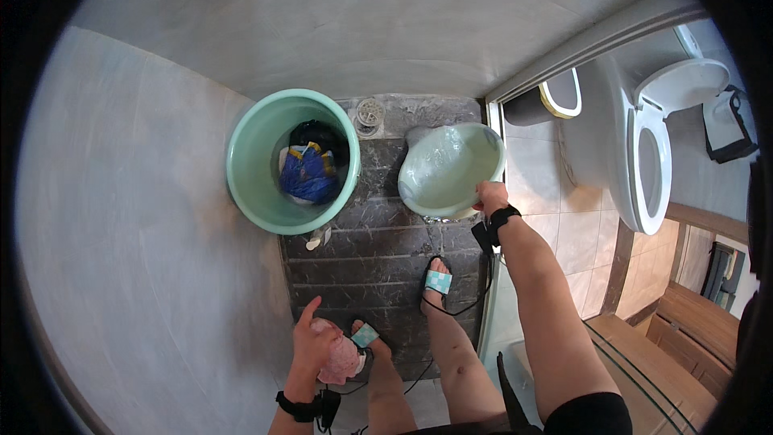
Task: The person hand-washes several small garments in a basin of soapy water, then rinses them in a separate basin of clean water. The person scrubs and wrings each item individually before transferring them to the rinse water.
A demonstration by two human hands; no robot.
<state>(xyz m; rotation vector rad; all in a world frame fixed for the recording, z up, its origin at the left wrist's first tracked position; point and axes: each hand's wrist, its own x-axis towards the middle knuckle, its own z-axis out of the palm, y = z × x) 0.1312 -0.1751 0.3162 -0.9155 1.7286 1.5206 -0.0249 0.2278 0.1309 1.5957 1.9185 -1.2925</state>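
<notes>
My right hand (492, 194) grips the near right rim of a pale green plastic basin (447, 169). The basin is tilted above the dark floor, and its inside looks wet. Lower left, my left hand (314, 341) holds a bunched pink cloth (341, 356), with the index finger stretched out. Both wrists wear black bands with a small device and a cable. A large green plastic tub (259, 163) stands ahead on the left. Inside it lie a blue cloth item (309, 175) with yellow and white parts and a black item (317, 133).
A floor drain (369, 113) lies between tub and back wall. Beside the tub is a small bottle (320, 238). My slippered feet stand on dark tiles (374, 269). Right of the metal-edged threshold are a waste bin (543, 99), a toilet (651, 175) and a glass panel (643, 380).
</notes>
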